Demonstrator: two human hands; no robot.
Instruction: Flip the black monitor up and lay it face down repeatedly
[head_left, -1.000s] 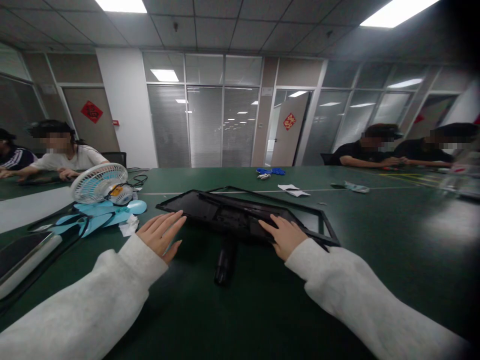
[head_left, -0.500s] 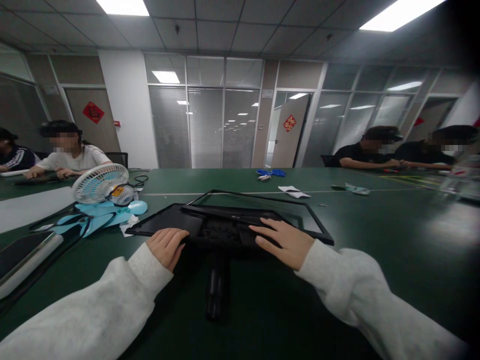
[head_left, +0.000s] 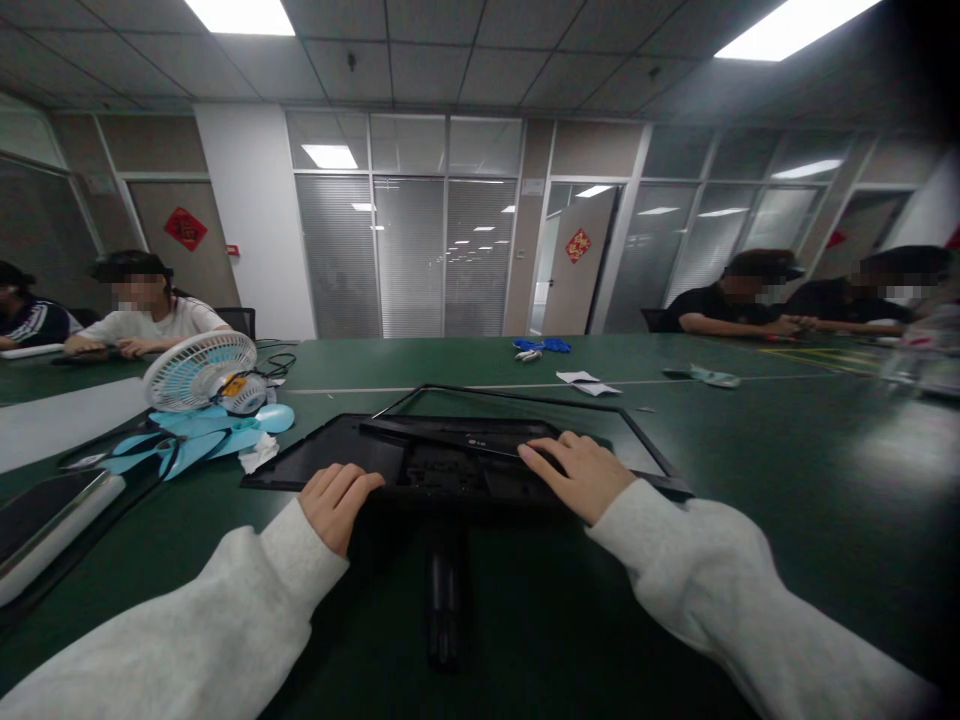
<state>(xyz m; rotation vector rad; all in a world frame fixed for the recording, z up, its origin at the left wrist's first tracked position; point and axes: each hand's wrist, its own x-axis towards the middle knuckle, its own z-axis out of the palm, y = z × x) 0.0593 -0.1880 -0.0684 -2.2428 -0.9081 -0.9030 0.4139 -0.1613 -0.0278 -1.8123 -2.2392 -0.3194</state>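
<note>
A dark monitor housing [head_left: 322, 450] lies on the green table in front of me, its stand neck [head_left: 442, 610] pointing toward me. My left hand [head_left: 339, 503] is closed over the near left edge of the housing, fingers curled on top and thumb side hidden. Across the housing rests a long black strip [head_left: 450, 436] with a small LG logo. My right hand [head_left: 581, 474] has its fingers bent around the right end of this strip, the thumb side toward the logo. Behind it, a thin black bezel frame [head_left: 517, 400] lies partly under the housing.
On the left are a white fan [head_left: 201, 370], light blue fan blades [head_left: 199, 440], crumpled tissue [head_left: 259, 453] and a dark flat device with a silver edge [head_left: 60, 540]. Farther off lie blue gloves [head_left: 544, 345] and white paper [head_left: 587, 383]. Several people sit across the table.
The housing has shifted slightly toward me and lies flatter, its stand neck moving a little right. My right hand's fingers, spread before, are now bent around the strip, and the LG logo shows.
</note>
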